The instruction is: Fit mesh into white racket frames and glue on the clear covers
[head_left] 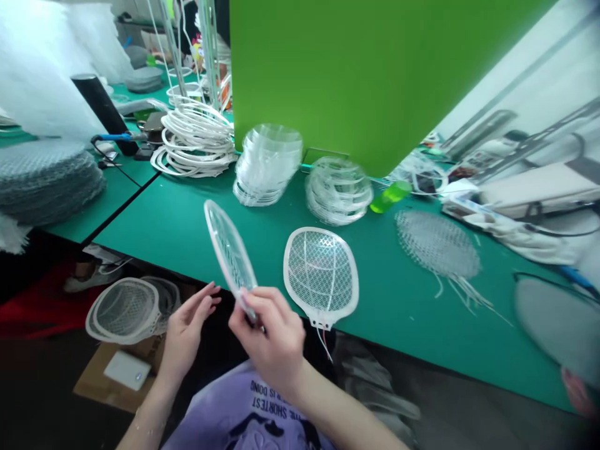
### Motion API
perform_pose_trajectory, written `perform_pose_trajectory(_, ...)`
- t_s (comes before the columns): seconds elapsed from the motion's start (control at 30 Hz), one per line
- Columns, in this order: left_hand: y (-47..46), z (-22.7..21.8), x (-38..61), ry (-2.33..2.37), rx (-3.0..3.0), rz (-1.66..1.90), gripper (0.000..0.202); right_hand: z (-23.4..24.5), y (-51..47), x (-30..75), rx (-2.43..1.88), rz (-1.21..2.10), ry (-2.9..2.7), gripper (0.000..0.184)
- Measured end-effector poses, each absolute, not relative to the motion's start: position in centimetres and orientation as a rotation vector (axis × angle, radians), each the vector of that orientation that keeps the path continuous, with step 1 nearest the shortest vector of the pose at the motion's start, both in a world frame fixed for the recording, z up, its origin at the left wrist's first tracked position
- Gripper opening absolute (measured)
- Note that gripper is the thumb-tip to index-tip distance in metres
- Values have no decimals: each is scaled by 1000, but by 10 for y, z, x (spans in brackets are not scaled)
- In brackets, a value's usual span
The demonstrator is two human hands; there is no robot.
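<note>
White plastic swatter frame looks light, its mesh fragile, so I'd hold the neck, where my right hand has fingers clamped; left hand open, fingers apart.

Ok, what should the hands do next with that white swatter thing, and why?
Probably bring the open left hand over to steady the mesh swatter frame, because only the right hand grips it, down at its narrow end, and the frame stands tilted.

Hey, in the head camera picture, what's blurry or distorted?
Head view: wide-angle distortion tilts the green panel; the stacked white plastic rings and the grey disc at the right edge are blurred; the swatter frame in the right hand looks fairly sharp.
</note>
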State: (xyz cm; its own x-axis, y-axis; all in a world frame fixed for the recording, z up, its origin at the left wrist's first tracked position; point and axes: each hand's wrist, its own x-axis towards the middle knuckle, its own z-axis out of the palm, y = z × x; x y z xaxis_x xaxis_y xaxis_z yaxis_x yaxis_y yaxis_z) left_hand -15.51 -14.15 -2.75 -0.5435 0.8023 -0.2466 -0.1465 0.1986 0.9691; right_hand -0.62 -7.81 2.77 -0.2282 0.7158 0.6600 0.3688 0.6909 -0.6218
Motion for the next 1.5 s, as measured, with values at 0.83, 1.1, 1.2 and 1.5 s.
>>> perform_pose_trajectory(0.83,5,2,-64,1503,747,1077,51,-24,22,189,-1702,915,-1509,71)
perform_pose_trajectory(1.1,-1,-24,-64,1692,1107,1011,48,-22,19,180,-2018,543,-1947,54)
perform_pose_trajectory(1.2,-2,-23,-63,1759,1272,988,40,-16,22,177,-2135,402,-2062,49)
perform_pose_trajectory(1.5,-7,-23,-55,1857,1594,905,33,-17,18,170,-2248,220,-2166,47)
